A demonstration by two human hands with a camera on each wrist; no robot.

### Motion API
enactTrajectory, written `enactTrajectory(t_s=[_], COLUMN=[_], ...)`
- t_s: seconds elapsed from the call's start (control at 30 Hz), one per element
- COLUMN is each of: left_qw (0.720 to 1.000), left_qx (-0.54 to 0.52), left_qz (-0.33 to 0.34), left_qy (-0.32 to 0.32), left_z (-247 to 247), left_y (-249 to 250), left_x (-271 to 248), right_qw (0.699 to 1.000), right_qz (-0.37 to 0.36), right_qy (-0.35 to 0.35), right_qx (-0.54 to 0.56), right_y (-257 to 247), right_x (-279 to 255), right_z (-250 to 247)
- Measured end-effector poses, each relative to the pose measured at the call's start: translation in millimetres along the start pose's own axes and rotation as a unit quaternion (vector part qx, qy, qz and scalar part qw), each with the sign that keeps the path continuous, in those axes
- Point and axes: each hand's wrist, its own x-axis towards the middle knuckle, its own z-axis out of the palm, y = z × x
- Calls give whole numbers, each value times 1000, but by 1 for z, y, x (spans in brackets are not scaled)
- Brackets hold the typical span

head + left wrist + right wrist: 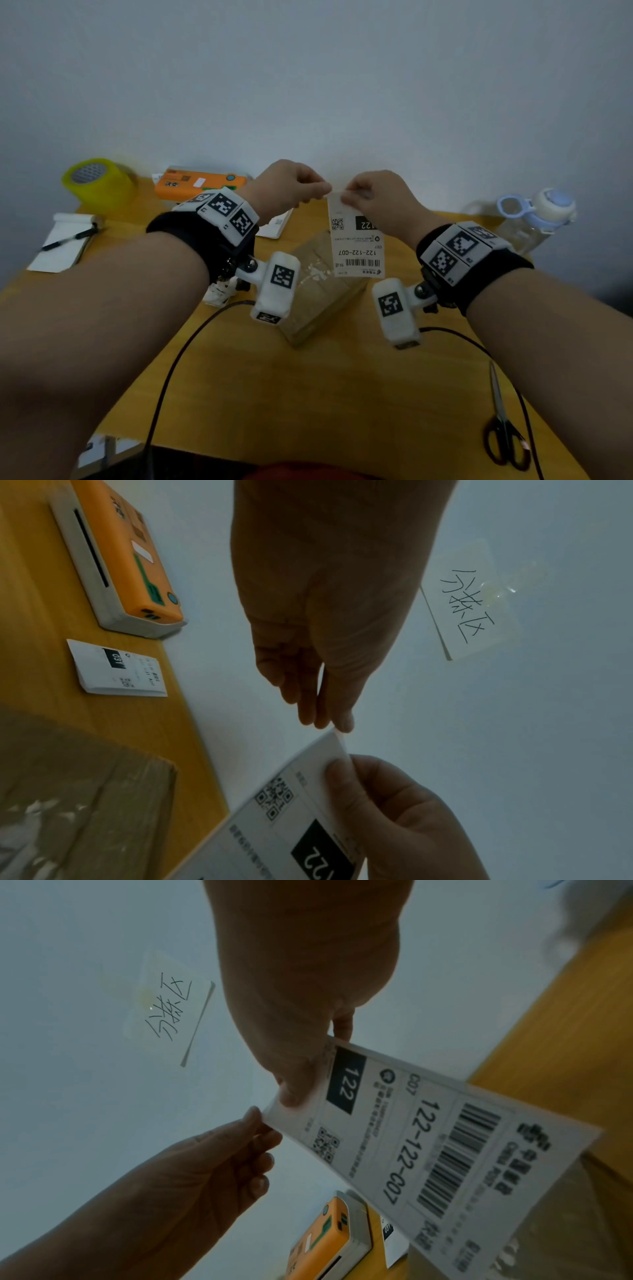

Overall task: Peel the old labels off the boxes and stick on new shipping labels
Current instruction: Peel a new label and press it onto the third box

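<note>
A white shipping label (356, 250) printed "122-122-C07" hangs upright in the air over a brown cardboard box (318, 301). My left hand (323, 192) pinches the label's top left corner with thumb and fingertips (342, 723). My right hand (346, 196) pinches the top edge beside it, thumb on the printed face (291, 1096). The right wrist view shows the label (411, 1137) with its barcode end hanging low. White scraps of torn paper (315, 274) stick to the box top. The box (85, 791) lies flat on the yellow table.
An orange label printer (198, 183) and a yellow tape roll (99, 181) stand at the back left. Another printed label (116, 669) lies near the printer. A notepad with pen (65, 243) lies left, a water bottle (534, 219) right, scissors (503, 428) front right. A handwritten note (469, 601) is taped to the wall.
</note>
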Motion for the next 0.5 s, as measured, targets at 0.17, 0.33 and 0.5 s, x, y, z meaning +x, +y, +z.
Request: enactTrajectory(t_s=[0.17,0.33,0.5], left_qw=[999,998,993], left_qx=[20,50,-91], left_qz=[-8,-8,-42], left_qy=[-27,-32,59], left_z=[4,5,9], left_y=[10,15,10], left_x=[-1,-2,1], right_qw=[1000,997,974], right_qz=[-2,14,-44], right_qy=[-21,-32,204], right_qx=[-13,-62,-84], right_y=[2,-2,2], right_x=[0,-2,-6], right_z=[-3,-7,-2])
